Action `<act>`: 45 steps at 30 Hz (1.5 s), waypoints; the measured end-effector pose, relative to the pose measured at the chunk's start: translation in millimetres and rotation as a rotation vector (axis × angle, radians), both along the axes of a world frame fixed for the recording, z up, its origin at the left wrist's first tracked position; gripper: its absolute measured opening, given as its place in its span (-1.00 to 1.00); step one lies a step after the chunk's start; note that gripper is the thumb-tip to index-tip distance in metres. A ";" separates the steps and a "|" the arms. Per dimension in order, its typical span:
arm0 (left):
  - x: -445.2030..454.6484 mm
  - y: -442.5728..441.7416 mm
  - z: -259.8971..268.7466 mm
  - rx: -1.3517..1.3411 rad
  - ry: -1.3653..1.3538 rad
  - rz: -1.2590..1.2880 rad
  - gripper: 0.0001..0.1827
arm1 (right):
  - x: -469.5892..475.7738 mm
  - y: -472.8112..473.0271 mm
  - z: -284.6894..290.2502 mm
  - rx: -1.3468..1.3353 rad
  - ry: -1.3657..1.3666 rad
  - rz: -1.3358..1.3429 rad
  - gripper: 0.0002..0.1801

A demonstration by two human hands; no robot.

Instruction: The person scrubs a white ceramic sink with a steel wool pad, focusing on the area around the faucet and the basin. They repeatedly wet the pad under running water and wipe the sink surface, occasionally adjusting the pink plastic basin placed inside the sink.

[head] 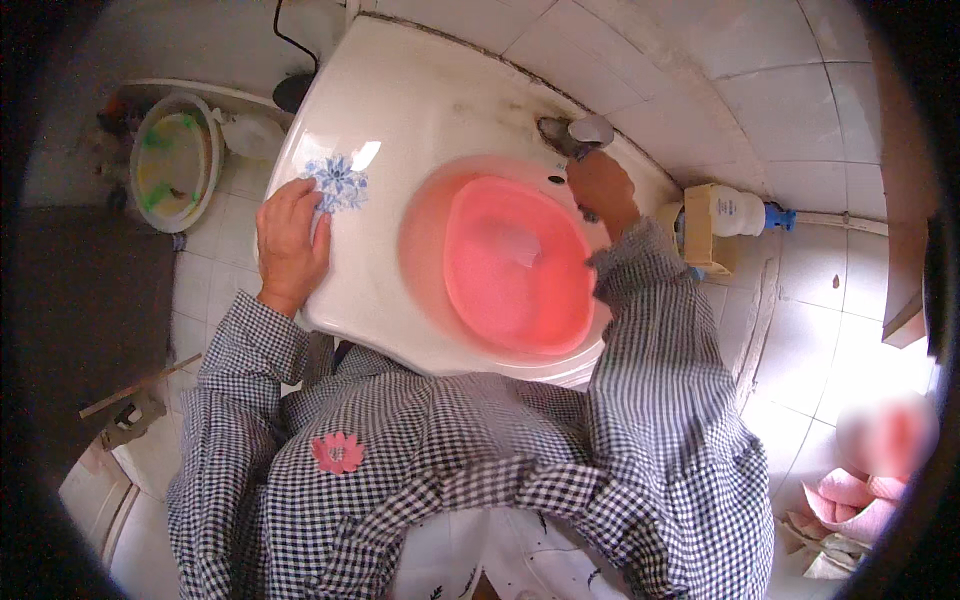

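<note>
A pink plastic basin (517,270) sits inside the bowl of the white ceramic washbasin (382,82), with what looks like water in it. My right hand (602,187) is at the tap (591,131) behind the basin, its fingers curled; the fingertips are hidden, so its grip on the tap cannot be made out. On the left of the washbasin's top, my left hand (292,240) rests with its fingers spread beside a blue flower pattern (337,182), holding nothing. Both forearms are in checked sleeves.
A white plastic bottle with a blue cap (739,211) lies by a yellowish box (699,225) at the right. An oval tub (178,165) stands at the far left. Tiled wall (622,67) borders the washbasin's back edge. Pink cloth (855,502) is at lower right.
</note>
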State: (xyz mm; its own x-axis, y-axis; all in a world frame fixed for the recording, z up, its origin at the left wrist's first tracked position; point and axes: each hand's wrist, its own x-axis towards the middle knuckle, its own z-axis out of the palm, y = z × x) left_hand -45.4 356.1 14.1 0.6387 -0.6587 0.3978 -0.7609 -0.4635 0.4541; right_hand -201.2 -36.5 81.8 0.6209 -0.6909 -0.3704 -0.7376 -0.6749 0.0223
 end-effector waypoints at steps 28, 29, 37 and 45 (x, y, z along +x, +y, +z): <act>-1.1 -1.8 7.7 0.107 0.013 0.007 -0.58 | -33.3 48.3 -68.8 1.216 -0.808 -0.782 -0.46; -1.1 -1.0 9.7 0.095 0.006 0.008 -0.59 | -43.6 54.3 -42.4 0.913 -0.514 -0.672 -0.46; -0.8 -4.1 8.9 0.069 0.036 0.012 -0.62 | -101.1 -31.9 -0.6 0.137 -0.521 -0.233 -0.41; 0.2 -4.2 8.1 0.033 0.034 -0.009 -0.62 | -16.3 -43.6 -18.1 0.309 -0.311 -0.374 -0.48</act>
State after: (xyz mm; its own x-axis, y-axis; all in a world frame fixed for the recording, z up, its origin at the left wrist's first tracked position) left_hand -45.2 351.9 22.2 0.6459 -0.6764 0.3539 -0.7490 -0.4720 0.4649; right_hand -217.5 -80.0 63.8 0.4670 -0.7731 -0.4291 -0.8678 -0.3074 -0.3905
